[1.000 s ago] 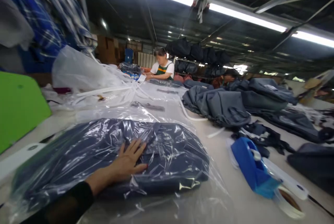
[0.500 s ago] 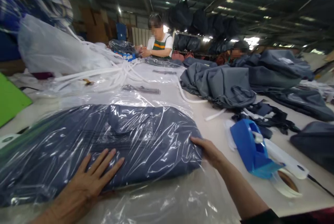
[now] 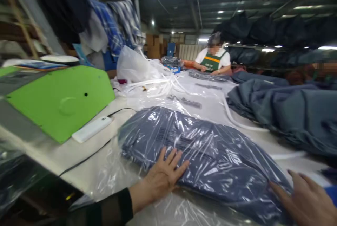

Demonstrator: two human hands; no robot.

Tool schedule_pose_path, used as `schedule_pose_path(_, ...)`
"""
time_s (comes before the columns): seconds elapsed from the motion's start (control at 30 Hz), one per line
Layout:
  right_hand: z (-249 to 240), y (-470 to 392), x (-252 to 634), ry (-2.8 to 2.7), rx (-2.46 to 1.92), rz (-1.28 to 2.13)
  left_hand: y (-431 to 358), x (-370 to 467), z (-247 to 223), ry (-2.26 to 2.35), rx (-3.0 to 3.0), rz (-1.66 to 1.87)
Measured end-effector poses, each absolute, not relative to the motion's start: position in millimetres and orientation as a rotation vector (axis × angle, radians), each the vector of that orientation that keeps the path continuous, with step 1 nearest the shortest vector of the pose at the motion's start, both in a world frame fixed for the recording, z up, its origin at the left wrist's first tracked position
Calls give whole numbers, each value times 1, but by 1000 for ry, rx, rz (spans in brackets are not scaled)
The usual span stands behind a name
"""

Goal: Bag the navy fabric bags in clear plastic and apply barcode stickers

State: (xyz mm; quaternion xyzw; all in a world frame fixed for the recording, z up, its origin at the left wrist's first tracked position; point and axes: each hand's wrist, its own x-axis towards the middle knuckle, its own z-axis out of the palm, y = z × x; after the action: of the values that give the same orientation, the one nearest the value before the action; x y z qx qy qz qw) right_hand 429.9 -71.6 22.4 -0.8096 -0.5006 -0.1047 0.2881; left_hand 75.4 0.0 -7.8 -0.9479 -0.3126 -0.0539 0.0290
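One bagged navy garment [image 3: 210,152]: left hand [image 3: 163,176] flat on it, fingers spread; right hand [image 3: 305,198] open at 4 o'clock; one green panel [image 3: 60,99] at 10 o'clock.

Dark blue folded garment in clear plastic bag [image 3: 210,148] lies on white bench [image 3: 86,148], front centre. Left hand [image 3: 163,176] flat on its near edge; right hand [image 3: 308,198] at its right end. Green angular machine cover [image 3: 60,99] left; white flat remote-like bar [image 3: 92,128] just before it. Grey-blue garment heap [image 3: 284,110] right. Seated person in green apron [image 3: 213,60] behind, far end.
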Motion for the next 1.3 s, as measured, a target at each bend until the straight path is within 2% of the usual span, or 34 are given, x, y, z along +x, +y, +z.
schedule_pose_path(0.03, 19, -63, 411, -1526, -2009, -430, -3, 77, -3, -976, -2941, -175)
schedule_pose_path(0.17, -7, -29, 303, -2123, -1492, -343, -22, 60, 18, -988, -2992, -219)
schedule_pose_path(0.27, -34, -17, 258, -2487, -1358, -479, -42, 3, 26, -1145, -2761, -497)
schedule_pose_path(0.37, -49, -14, 262, -2656, -1304, -576, -63, -81, 20, -1584, -2316, -777)
schedule_pose_path(0.47, -49, -11, 278, -2719, -1278, -606, -77, -143, 2, -2034, -2343, -864)
schedule_pose_path(0.57, -46, -9, 283, -2753, -1235, -654, -76, -152, -18, -2172, -2418, -885)
schedule_pose_path(0.73, -47, -10, 286, -2778, -1077, -799, -50, -136, -13, -2343, -2009, -1433)
schedule_pose_path(0.83, -47, -11, 287, -2765, -1089, -864, -48, -162, 7, -2350, -1783, -1597)
schedule_pose_path(1.03, -43, -11, 276, -2631, -1012, -1041, -79, -198, 2, -2872, -1325, -2138)
schedule_pose_path(1.2, -43, -14, 270, -2556, -1055, -1003, -86, -185, 1, -2728, -1233, -2422)
schedule_pose_path(1.3, -45, -18, 266, -2567, -1225, -899, -74, -171, 9, -2689, -1389, -2276)
